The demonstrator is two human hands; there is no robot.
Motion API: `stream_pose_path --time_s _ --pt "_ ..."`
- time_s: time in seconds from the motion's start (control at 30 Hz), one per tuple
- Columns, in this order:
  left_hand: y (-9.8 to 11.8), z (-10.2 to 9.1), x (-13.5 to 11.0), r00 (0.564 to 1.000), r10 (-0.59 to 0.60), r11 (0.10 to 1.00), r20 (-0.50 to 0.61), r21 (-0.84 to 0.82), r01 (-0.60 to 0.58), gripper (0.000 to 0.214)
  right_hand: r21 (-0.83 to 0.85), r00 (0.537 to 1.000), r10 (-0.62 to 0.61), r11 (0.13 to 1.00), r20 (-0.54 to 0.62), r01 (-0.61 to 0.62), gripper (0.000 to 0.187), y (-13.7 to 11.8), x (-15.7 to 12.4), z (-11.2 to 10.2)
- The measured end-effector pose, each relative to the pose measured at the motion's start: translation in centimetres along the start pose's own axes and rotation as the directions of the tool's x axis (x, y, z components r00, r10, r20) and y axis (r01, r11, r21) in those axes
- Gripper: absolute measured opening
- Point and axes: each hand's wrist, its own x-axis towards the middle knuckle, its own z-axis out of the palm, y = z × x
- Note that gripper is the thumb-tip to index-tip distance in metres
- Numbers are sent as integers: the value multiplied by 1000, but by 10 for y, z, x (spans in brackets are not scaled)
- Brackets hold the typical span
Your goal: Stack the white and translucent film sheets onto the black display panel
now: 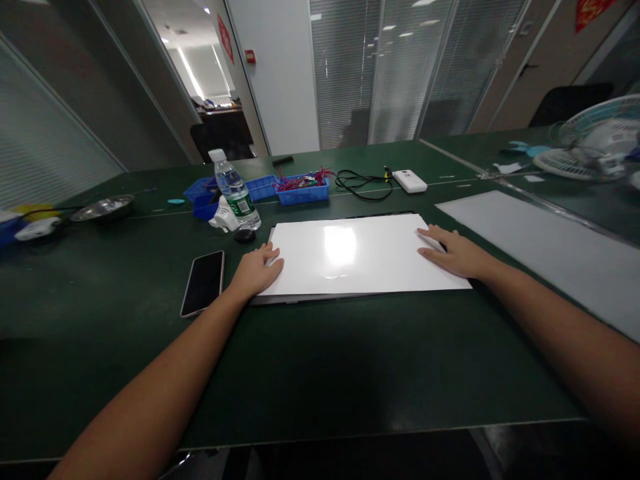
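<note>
White, glossy card sheet lies flat on a dark green table, directly in front of the person, with a bright reflection near its middle. Beneath it is a thin, dark-edged flat object, showing as a narrow strip along the near side and part of the far side.

The person's 2 bare hands rest at opposite ends of the sheet. The left hand lies on the left edge, thumb apart from the fingers and not clenched. The right hand lies on the right edge, its thumb and index finger stretched inward over the surface, also unclenched. Whether any fingertips reach under the edges cannot be told.

To the left of the sheet, near the left forearm, is a phone with a dark screen. Beyond the left hand are a small black rounded object, a crumpled white tissue and a clear water bottle with a green label. Behind the sheet are a blue tray of red wires, a looped black cable and a small white box. On the right lies a larger white sheet, with a fan farther back.
</note>
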Motion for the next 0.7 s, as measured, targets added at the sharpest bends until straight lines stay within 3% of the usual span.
stream_pose_path --time_s 0.43,0.7 --pt "3 -2 -2 991 -59 992 -122 -122 44 36 -60 996 17 998 83 -12 82 -4 0 -5" --pt "3 -3 -4 989 -34 996 -142 -92 21 38 -31 999 -10 999 47 11 76 2 1 -3"
